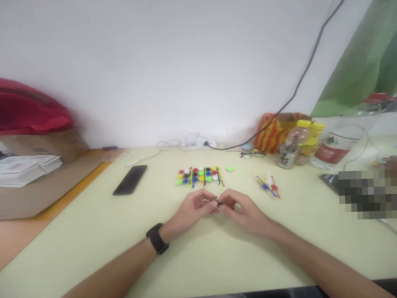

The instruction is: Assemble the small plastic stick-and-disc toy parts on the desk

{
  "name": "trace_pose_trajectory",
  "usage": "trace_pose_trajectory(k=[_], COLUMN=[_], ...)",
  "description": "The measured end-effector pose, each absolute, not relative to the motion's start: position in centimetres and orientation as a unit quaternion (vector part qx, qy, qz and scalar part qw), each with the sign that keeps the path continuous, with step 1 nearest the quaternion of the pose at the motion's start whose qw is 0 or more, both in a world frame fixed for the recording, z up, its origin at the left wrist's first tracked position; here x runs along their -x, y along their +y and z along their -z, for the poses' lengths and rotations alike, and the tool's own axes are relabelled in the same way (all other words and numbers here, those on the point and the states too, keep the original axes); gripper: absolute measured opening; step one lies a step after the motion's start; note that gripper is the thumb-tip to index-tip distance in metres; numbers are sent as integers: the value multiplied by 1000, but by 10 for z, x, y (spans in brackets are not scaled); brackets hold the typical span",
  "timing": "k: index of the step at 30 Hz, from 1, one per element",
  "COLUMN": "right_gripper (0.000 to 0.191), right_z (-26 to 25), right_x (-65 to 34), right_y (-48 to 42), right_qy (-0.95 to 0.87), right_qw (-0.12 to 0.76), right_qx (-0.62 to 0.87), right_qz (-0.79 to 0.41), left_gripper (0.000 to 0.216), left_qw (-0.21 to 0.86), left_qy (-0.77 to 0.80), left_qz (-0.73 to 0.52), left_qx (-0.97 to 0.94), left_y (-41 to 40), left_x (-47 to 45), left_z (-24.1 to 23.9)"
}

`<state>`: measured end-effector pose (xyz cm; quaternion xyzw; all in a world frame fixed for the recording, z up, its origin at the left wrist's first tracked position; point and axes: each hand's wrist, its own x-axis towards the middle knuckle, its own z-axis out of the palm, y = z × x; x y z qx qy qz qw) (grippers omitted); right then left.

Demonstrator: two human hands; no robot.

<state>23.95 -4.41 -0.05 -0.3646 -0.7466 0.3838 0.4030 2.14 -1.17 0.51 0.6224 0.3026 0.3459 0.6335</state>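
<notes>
My left hand [194, 208] and my right hand [242, 210] meet in the middle of the pale green table [91, 239], fingers pinched together on a small dark piece with a thin white stick [216, 203] between them. A black watch [157, 238] is on my left wrist. Just beyond my hands lies a cluster of coloured round caps and thin sticks [199, 176]. A single green cap [229, 168] sits to its right. Further right lies a small pile of red, blue and yellow sticks [269, 184].
A black phone [130, 179] lies at the left. Cardboard boxes [38, 146] with a red bag stand far left. Bottles [296, 147], glasses [252, 154] and an orange striped bag stand at the back right. A power strip [198, 144] sits by the wall. Another person's hand [394, 163] is at the far right.
</notes>
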Motion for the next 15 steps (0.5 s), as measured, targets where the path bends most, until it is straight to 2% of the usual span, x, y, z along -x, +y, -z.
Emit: trace_pose_trajectory(k=[4, 8, 12, 15], right_gripper=[11, 4, 24, 28], right_z=[0, 2, 5, 8], right_x=[-246, -267, -298, -320], right_y=[-39, -24, -6, 3], right_qy=[-769, -763, -718, -688], right_qw=[403, 353, 235, 163], right_qx=[378, 495, 647, 706], right_qz=[-321, -218, -103, -40], left_gripper=[40, 41, 37, 35], left_qw=[627, 597, 586, 583], left_qy=[323, 354, 366, 364], left_qz=[-345, -348, -328, -323], left_qx=[-619, -630, -645, -650], left_y=[-11, -9, -8, -8], left_x=[-22, -22, -21, -20], left_z=[-2, 3, 5, 4])
